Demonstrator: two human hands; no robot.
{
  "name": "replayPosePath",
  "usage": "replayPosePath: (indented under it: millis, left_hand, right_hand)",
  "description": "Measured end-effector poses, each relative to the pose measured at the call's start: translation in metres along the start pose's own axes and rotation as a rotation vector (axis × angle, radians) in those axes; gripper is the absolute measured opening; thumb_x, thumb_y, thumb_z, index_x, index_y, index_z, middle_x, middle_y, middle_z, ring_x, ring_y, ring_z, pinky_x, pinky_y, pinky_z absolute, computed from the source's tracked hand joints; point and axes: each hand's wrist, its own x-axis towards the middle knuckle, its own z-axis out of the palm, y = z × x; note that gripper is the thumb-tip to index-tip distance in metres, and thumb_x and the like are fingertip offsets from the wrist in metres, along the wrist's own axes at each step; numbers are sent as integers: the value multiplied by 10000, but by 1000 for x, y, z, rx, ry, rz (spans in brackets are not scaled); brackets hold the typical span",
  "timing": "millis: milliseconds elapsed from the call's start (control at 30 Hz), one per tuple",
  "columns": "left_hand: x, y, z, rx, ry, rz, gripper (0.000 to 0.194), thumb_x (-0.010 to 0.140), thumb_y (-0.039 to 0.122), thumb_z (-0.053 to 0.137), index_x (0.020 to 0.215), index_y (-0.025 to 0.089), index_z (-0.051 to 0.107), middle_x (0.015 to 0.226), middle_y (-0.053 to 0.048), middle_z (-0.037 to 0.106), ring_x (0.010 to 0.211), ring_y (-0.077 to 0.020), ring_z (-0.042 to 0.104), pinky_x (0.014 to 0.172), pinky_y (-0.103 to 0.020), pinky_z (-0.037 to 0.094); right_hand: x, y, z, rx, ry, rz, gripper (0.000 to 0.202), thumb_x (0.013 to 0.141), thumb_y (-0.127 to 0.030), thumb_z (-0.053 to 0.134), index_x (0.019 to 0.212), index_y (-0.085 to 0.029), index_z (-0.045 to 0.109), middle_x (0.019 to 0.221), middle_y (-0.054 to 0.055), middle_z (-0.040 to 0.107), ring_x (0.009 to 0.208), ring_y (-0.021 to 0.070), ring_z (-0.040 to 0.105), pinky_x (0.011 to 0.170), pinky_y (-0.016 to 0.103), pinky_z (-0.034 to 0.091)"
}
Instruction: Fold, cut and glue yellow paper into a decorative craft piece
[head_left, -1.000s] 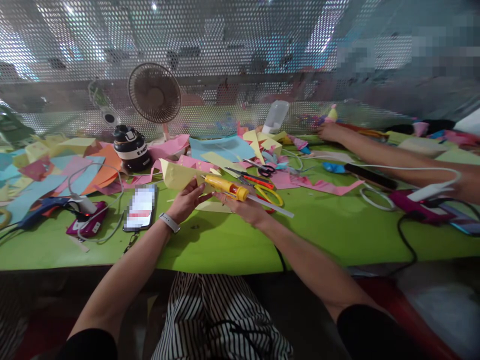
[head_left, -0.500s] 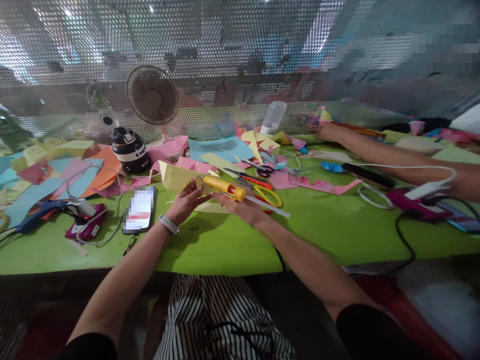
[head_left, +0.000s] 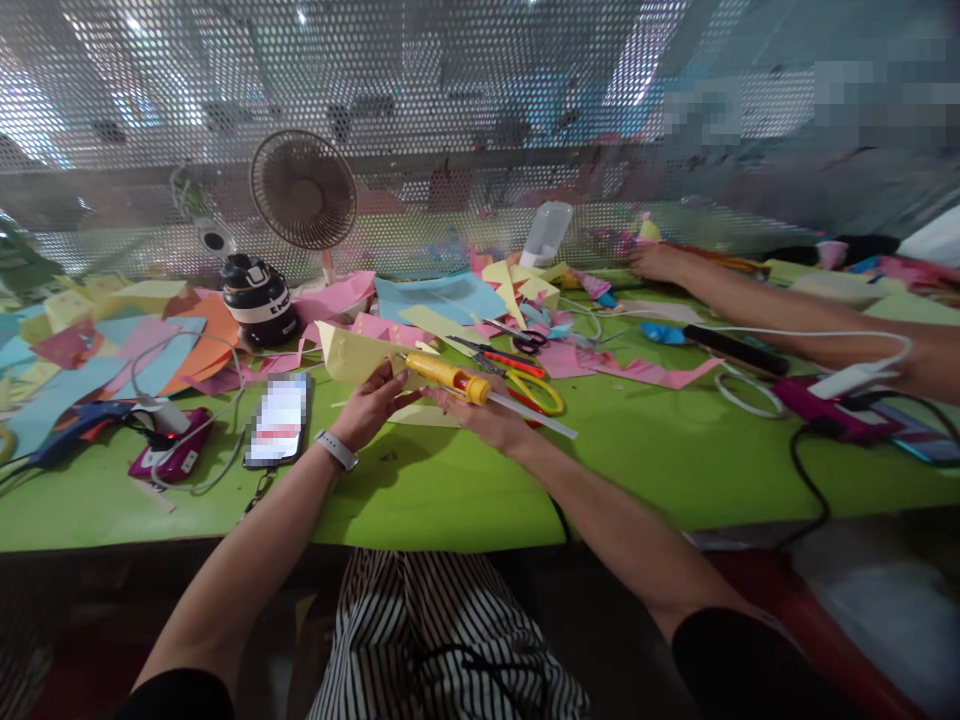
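Note:
A yellow hot glue gun [head_left: 442, 376] with a clear glue stick [head_left: 536, 412] poking out of its back end is gripped in my right hand [head_left: 484, 415]. Its nozzle points left, right beside the fingers of my left hand [head_left: 367, 402]. Those fingers pinch a folded sheet of pale yellow paper [head_left: 352, 355], held above the table. A strip of yellow paper [head_left: 427, 414] lies on the table beneath my hands. Just beyond the glue gun are pliers with red handles [head_left: 510, 360], yellow-handled scissors [head_left: 541, 390] and black scissors [head_left: 529, 340].
Left of me lie a phone [head_left: 277, 420], a purple power strip [head_left: 176, 450] and a blue glue gun [head_left: 82, 430]. Paper pieces, a black bottle [head_left: 259, 305] and a fan [head_left: 304, 190] stand farther back. Another person's arm [head_left: 787, 300] reaches in from the right, near a second power strip [head_left: 832, 410].
Hardly anything differs. My hands, the glue gun and the yellow paper keep almost the same position, and the other person's hand at the right shifts slightly left.

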Motion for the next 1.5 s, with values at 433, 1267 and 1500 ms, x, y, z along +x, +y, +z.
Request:
replayPosePath:
  millis: [433,1267,1500]
  left_hand:
    - [1,-1,1,12,0,9,287,821,287,787,1092,219,720,1287,-59,652,1271,-281,573,1105,-493,471]
    - [2,-1,1,66,-8,20,305,825,307,779,1115,227,727,1264,-66,674,1242,-286,597,1093,-506,482]
    - [2,1,3,48,-1,11,277,818,290,782,1081,224,725,1244,-57,678,1256,-288,586,1109,-509,470]
  right_hand:
    - [0,-2,-1,4,-23,23,323,852,-518,665,926,-208,715,754,27,707,672,185,600,581,289,477]
    - [2,-2,0,-60,10,27,366,818,-583,673,790,-220,645,722,36,684,656,190,593,606,307,480]
    - [0,-1,-1,-56,23,-4,282,847,-496,677,795,-220,649,710,10,665,637,164,582,597,293,463]
